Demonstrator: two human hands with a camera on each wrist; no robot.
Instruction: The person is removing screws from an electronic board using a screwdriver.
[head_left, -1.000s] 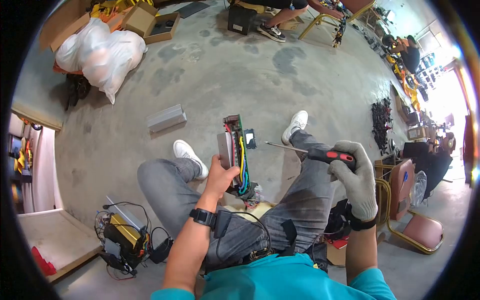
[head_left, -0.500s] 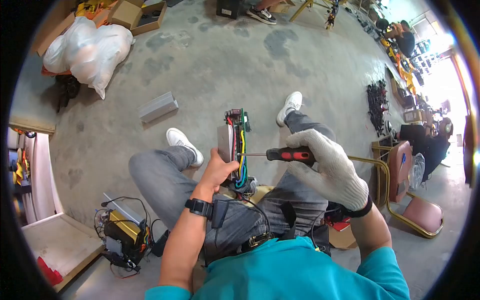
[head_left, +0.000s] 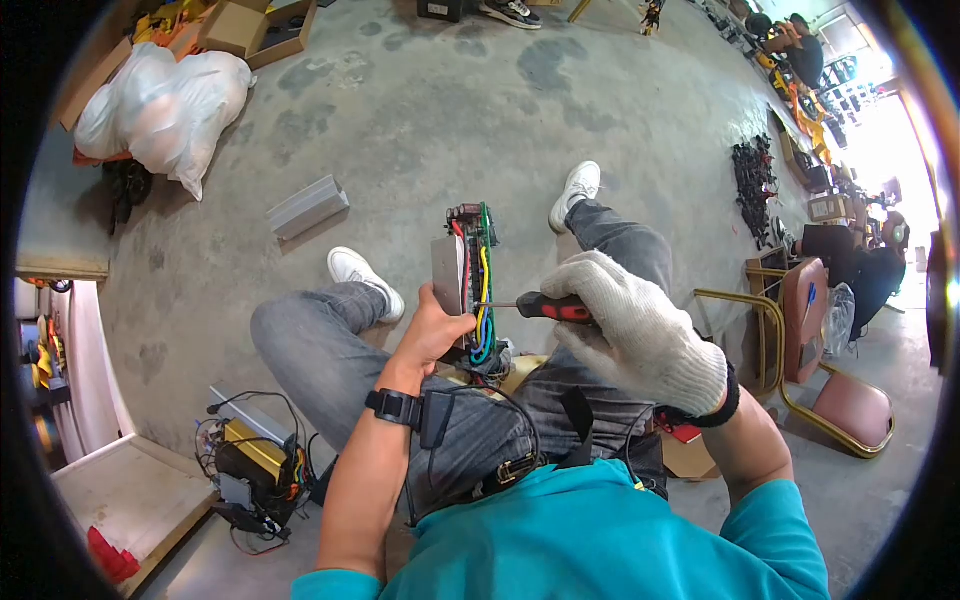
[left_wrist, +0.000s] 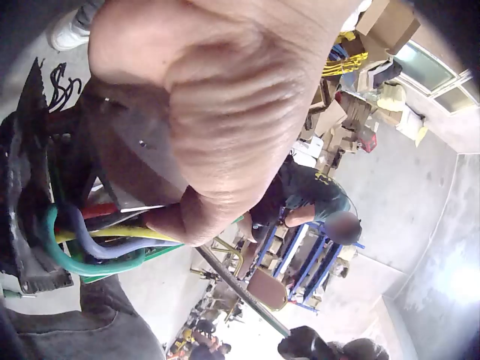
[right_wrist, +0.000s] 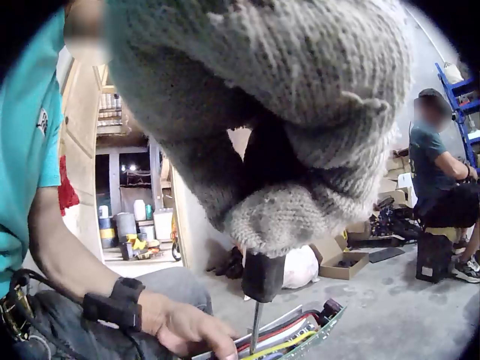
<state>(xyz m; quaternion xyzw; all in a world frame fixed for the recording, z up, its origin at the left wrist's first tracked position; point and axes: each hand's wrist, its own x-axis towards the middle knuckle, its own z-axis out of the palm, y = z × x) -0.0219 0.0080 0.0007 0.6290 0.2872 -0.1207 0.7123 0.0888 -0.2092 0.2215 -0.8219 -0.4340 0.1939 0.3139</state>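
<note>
My bare left hand (head_left: 432, 332) grips a long circuit board (head_left: 488, 240) by the grey metal plate (head_left: 448, 272) along its side. Red, yellow, blue and green wires (left_wrist: 97, 244) run along the board, the thumb lying close over them in the left wrist view. In my gloved right hand (head_left: 640, 325) is a screwdriver with a black and red handle (head_left: 556, 308). Its shaft (head_left: 498, 304) points left, and the tip reaches in among the wires beside my left thumb. From the right wrist view, gloved fingers wrap the handle and the shaft (right_wrist: 256, 324) points down at the board.
A grey metal profile (head_left: 308, 207) lies on the floor ahead. Wired electronics with a gold case (head_left: 252, 452) stand at the left, by a low wooden platform (head_left: 130, 490). White bags (head_left: 165, 115) sit at the far left; a chair (head_left: 850, 408) stands at the right.
My right hand has brought the screwdriver leftward, from beside the right knee to the board. The left hand keeps its grip on the plate, and the head view has shifted slightly.
</note>
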